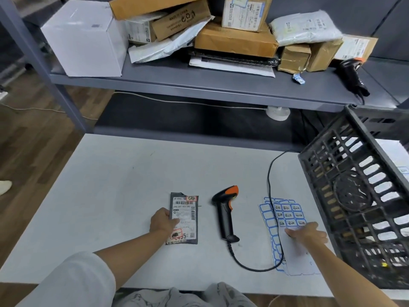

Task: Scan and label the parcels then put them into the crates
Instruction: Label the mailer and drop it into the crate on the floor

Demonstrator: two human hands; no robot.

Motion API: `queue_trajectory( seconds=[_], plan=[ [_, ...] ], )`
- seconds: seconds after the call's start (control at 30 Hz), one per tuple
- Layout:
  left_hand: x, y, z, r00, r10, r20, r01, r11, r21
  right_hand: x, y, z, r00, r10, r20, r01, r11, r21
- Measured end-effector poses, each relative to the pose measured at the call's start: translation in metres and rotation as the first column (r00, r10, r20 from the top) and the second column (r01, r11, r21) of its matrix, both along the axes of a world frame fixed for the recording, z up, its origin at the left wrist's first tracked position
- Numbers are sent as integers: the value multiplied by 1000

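Note:
A flat dark parcel [184, 214] with a white shipping label and a red-edged sticker marked 04 lies on the white table [124, 173]. My left hand [162, 222] grips its left edge, thumb on top. A black and orange barcode scanner [225, 211] lies to the right of the parcel, its cable looping away. Blue-edged label sheets [287, 214] lie further right. My right hand [306, 233] rests on the sheets, fingertips at a label in the lowest printed row. A black plastic crate [358, 196] stands tilted at the table's right.
Behind the table a grey shelf [199, 83] carries a pile of cardboard boxes [234, 38], white mailer bags [303, 27], a white box [86, 38] and a second scanner [352, 74]. Wooden floor lies to the left.

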State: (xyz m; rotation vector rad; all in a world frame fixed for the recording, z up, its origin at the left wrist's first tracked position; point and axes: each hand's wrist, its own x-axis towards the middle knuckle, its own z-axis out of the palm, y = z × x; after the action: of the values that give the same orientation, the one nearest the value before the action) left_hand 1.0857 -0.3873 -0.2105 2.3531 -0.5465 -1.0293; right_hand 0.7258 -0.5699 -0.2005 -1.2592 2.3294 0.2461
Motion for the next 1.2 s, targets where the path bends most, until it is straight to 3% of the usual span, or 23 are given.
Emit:
queue_trajectory(
  seconds=[0.2, 0.5, 0.6, 0.73, 0.87, 0.97, 1.03, 1.1, 1.13, 1.2],
  plan=[
    [0, 0, 1, 1000, -19, 5, 19, 1000, -1, -14, -1, -4, 995, -71, 72, 71, 997, 15],
    [0, 0, 3, 999, -32, 9, 33, 999, -10, -16, 6, 10, 929, -82, 360, 177, 955, -239],
    [0, 0, 3, 1000, -13, 3, 13, 1000, -27, -8, 1, 27, 834, -56, 550, 247, 927, -280],
    [-2, 0, 6, 1000, 0, 10, 0, 999, -32, 28, 2, 66, 664, 72, 745, 224, 930, -290],
    [-2, -1, 11, 1000, -10, 0, 10, 1000, -23, 83, 23, 102, 461, 189, 867, 76, 965, -251],
    [-2, 1, 17, 1000, -13, 12, 13, 1000, -13, 114, 41, 110, 274, 153, 950, 33, 985, -168],
    [-2, 0, 23, 1000, -3, 22, 4, 999, -40, 134, 51, 111, 198, 131, 971, -19, 991, -130],
    [-3, -4, 33, 996, 60, -64, -68, 989, -131, 152, 61, 106, 178, 115, 977, -73, 992, -103],
    [-4, -7, 40, 974, 117, -193, -151, 972, -177, 159, 66, 101, 182, 104, 978, -95, 992, -88],
    [-5, -12, 53, 823, 183, -538, -338, 919, -204, 173, 75, 94, 189, 74, 979, -137, 989, -48]
  ],
)
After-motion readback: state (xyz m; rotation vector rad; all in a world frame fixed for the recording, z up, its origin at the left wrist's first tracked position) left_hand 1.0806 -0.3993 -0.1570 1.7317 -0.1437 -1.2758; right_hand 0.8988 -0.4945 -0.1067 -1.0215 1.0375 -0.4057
